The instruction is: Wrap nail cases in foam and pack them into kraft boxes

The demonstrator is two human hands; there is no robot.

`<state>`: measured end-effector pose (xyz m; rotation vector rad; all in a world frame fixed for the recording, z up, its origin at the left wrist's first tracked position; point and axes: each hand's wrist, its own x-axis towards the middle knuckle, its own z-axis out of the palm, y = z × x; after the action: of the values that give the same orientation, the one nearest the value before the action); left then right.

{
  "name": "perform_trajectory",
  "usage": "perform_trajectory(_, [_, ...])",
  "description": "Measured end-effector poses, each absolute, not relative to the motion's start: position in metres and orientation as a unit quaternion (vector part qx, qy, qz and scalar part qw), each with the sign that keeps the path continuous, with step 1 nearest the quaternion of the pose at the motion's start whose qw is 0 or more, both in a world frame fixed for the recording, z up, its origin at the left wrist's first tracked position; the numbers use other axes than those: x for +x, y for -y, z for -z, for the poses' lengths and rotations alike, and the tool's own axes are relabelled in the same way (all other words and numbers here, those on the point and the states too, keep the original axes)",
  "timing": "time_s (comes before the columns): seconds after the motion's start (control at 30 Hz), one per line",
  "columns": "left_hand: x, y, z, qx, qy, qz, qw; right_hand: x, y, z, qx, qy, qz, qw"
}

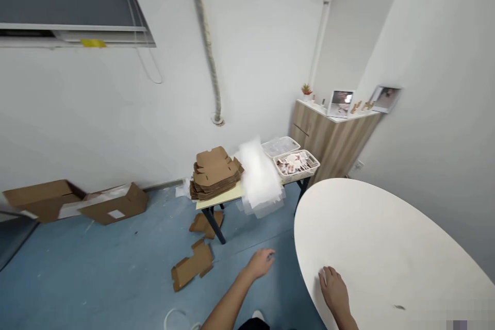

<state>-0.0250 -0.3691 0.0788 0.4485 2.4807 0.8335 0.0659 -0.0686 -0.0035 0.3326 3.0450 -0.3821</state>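
Observation:
My left hand (261, 263) hangs over the blue floor with loosely curled fingers, a gap between them and nothing visible in them. On the white oval table (371, 237), near its left edge, rests my right hand (333, 287), fingers slightly apart and holding nothing I can see. Ahead stands a narrow pale-yellow table (222, 198). It carries a stack of flat brown cardboard boxes (216, 172), a pile of white translucent sheets or bags (260, 175) drooping over the front edge, and a white basket (297, 172) of printed cards or tags. A second white basket (281, 145) behind it contains clear plastic.
Flattened cardboard pieces (193, 265) lie on the floor left of my left hand. Two open cartons (116, 205) stand along the wall. A wooden cabinet (328, 139) with picture frames and a small plant fills the corner. A white loop (176, 314) lies near my foot.

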Motion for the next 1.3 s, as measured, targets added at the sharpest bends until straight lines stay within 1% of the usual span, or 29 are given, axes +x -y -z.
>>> perform_trajectory(0.17, [-0.107, 0.453, -0.096, 0.046, -0.928, -0.345, 0.135, -0.075, 0.14, -0.044, -0.006, -0.989, 0.149, -0.002])
perform_trajectory(0.3, [-0.16, 0.479, -0.094, 0.035, -0.926, -0.362, 0.101, -0.178, 0.174, -0.079, -0.044, -0.986, 0.157, -0.032])
perform_trajectory(0.4, [-0.207, 0.475, -0.092, 0.054, -0.924, -0.368, 0.091, -0.242, 0.175, -0.096, -0.04, -0.988, 0.141, -0.047])
perform_trajectory(0.5, [-0.258, 0.459, -0.092, 0.078, -0.92, -0.375, 0.081, -0.297, 0.167, -0.108, -0.02, -0.99, 0.13, -0.043])
perform_trajectory(0.73, [-0.357, 0.437, -0.109, 0.124, -0.915, -0.384, 0.023, -0.419, 0.176, -0.137, 0.008, -0.985, 0.169, -0.047])
perform_trajectory(0.9, [-0.416, 0.424, -0.116, 0.145, -0.91, -0.389, -0.005, -0.493, 0.191, -0.146, 0.042, -0.982, 0.175, -0.055])
perform_trajectory(1.03, [-0.457, 0.407, -0.108, 0.169, -0.9, -0.401, -0.019, -0.532, 0.202, -0.141, 0.059, -0.984, 0.164, -0.036])
perform_trajectory(1.17, [-0.483, 0.397, -0.098, 0.195, -0.881, -0.43, 0.007, -0.554, 0.212, -0.131, 0.076, -0.986, 0.147, -0.026])
perform_trajectory(1.23, [-0.493, 0.396, -0.096, 0.193, -0.865, -0.463, 0.022, -0.558, 0.216, -0.129, 0.09, -0.982, 0.159, -0.039])
perform_trajectory(1.3, [-0.502, 0.393, -0.097, 0.173, -0.837, -0.517, 0.04, -0.558, 0.216, -0.132, 0.107, -0.971, 0.201, -0.08])
